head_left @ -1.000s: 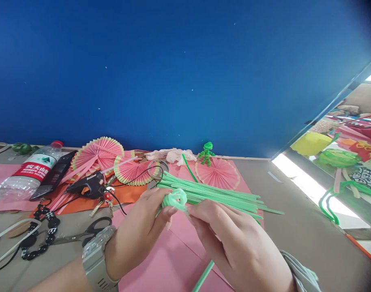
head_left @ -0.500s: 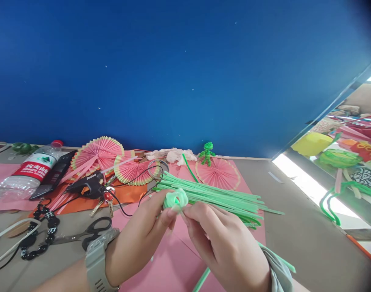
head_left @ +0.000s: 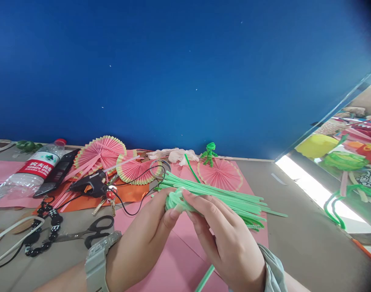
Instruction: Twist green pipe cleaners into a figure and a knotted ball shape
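Observation:
Between my two hands is a small wound ball of light green pipe cleaner (head_left: 174,199), held above pink paper (head_left: 170,255). My left hand (head_left: 149,229) is closed around its left side, thumb at the front. From the right, the fingertips of my right hand (head_left: 221,231) press on the ball and partly cover it. Just behind my hands lies a loose bundle of light green pipe cleaners (head_left: 215,194). One more green pipe cleaner (head_left: 205,279) rests on the paper near my right wrist.
A small green pipe-cleaner figure (head_left: 209,154) stands by the blue wall (head_left: 185,81). Pink folded-paper fans (head_left: 220,174) lie along the back. To the left are a plastic bottle (head_left: 36,168), a black glue gun (head_left: 91,184), keys (head_left: 112,205), scissors (head_left: 94,231) and a black beaded strap (head_left: 53,227).
My right fingers have moved up and left onto the ball, covering more of its right side and its opening. The left hand keeps its hold. The whole view has shifted slightly.

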A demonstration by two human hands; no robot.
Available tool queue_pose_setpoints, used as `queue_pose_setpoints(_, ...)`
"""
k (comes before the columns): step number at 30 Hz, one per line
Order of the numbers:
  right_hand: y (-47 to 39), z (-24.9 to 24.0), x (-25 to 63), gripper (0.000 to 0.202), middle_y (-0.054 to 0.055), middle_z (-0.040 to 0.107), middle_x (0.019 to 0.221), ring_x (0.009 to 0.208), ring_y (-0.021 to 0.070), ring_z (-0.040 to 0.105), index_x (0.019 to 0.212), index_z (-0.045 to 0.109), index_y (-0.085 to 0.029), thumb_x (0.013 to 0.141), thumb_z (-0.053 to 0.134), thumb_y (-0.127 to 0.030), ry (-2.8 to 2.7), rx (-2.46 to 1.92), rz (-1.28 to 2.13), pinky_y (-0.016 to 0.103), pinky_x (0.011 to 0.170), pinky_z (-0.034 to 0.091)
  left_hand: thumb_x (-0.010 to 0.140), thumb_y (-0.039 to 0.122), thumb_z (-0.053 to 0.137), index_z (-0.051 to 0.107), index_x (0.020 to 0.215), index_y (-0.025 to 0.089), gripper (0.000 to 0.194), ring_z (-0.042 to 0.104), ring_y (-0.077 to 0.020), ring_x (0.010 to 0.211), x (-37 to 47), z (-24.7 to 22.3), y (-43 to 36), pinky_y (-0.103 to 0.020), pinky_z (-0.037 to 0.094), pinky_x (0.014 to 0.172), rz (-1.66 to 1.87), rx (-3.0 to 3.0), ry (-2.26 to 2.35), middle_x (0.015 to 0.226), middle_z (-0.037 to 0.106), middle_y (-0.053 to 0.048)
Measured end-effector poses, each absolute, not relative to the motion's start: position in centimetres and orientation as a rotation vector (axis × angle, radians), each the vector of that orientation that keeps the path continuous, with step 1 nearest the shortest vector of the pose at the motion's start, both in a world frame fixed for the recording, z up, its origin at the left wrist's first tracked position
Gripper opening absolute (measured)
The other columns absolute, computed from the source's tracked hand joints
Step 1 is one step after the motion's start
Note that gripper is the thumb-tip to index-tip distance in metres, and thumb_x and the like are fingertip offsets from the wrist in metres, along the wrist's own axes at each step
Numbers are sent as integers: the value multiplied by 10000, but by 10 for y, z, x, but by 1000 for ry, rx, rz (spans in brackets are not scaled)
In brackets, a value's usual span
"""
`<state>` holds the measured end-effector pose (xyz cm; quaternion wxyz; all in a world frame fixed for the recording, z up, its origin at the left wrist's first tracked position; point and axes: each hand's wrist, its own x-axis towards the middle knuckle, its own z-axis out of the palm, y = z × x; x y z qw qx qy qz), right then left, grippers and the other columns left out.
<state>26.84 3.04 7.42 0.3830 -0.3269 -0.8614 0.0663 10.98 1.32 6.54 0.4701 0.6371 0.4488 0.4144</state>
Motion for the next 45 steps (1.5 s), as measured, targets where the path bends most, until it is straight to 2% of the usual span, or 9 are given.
queue_pose_setpoints(4, 30, 71, 267, 314, 75, 602, 897, 776, 170, 533, 1204, 431, -87, 892, 393, -83, -2221, -813, 174, 292, 701, 476, 933, 280, 317, 425, 1223, 263, 310, 498, -181, 1066, 109, 66, 15, -291, 404, 896, 974, 1671, 1130, 1203, 541, -47)
queue_pose_setpoints(9, 30, 69, 266, 322, 90, 600, 909, 765, 175, 518, 1208, 420, -69, 888, 388, -75, -2236, -777, 133, 298, 688, 469, 942, 262, 295, 319, 1282, 311, 344, 353, -150, 1230, 108, 67, 15, -275, 269, 1031, 967, 1800, 1172, 1315, 446, 2)
queue_pose_setpoints(15, 29, 68, 266, 338, 86, 594, 893, 760, 174, 512, 1211, 413, -74, 876, 383, -51, -2244, -785, 153, 295, 693, 468, 945, 256, 284, 288, 1283, 333, 346, 325, -137, 1255, 108, 63, 12, -262, 252, 1039, 949, 1818, 1192, 1346, 412, 17)
queue_pose_setpoints(23, 30, 64, 267, 423, 74, 631, 904, 709, 180, 552, 1293, 342, -119, 875, 354, -60, -2289, -816, 116, 299, 617, 493, 940, 290, 315, 393, 1251, 290, 321, 461, -155, 1110, 110, 64, 14, -281, 373, 948, 1009, 1618, 1162, 1204, 535, -13)
queue_pose_setpoints(26, 30, 65, 266, 312, 53, 653, 913, 752, 158, 601, 1177, 429, -160, 875, 416, -85, -2183, -857, 130, 259, 645, 497, 938, 306, 322, 445, 1204, 312, 293, 480, -141, 1088, 112, 60, 13, -254, 395, 924, 1054, 1441, 1105, 1171, 554, 10)
queue_pose_setpoints(29, 29, 65, 264, 141, 27, 657, 820, 687, 131, 612, 992, 486, -194, 888, 419, -126, -2123, -882, 167, 233, 611, 488, 933, 322, 335, 468, 1178, 319, 279, 468, -129, 1099, 112, 57, 13, -235, 383, 940, 1091, 1316, 1050, 1179, 545, 17)
queue_pose_setpoints(31, 28, 65, 264, 136, 23, 653, 783, 654, 129, 608, 931, 500, -198, 888, 401, -116, -2159, -886, 172, 232, 588, 479, 929, 331, 340, 481, 1165, 310, 275, 463, -130, 1100, 113, 57, 14, -231, 383, 940, 1110, 1277, 1023, 1184, 542, 11)
queue_pose_setpoints(38, 29, 61, 265, 169, 53, 650, 795, 696, 157, 611, 981, 523, -166, 888, 394, -110, -2275, -856, 84, 256, 619, 479, 931, 324, 341, 509, 1109, 291, 247, 446, -118, 1108, 115, 59, 17, -207, 409, 901, 1138, 1187, 951, 1197, 524, 8)
queue_pose_setpoints(45, 32, 61, 265, 164, 37, 626, 742, 656, 136, 585, 945, 536, -165, 888, 394, -106, -2278, -900, 145, 230, 590, 465, 905, 376, 381, 530, 1062, 253, 249, 461, -147, 1097, 114, 49, 18, -219, 463, 850, 1142, 1084, 981, 1123, 554, -17)
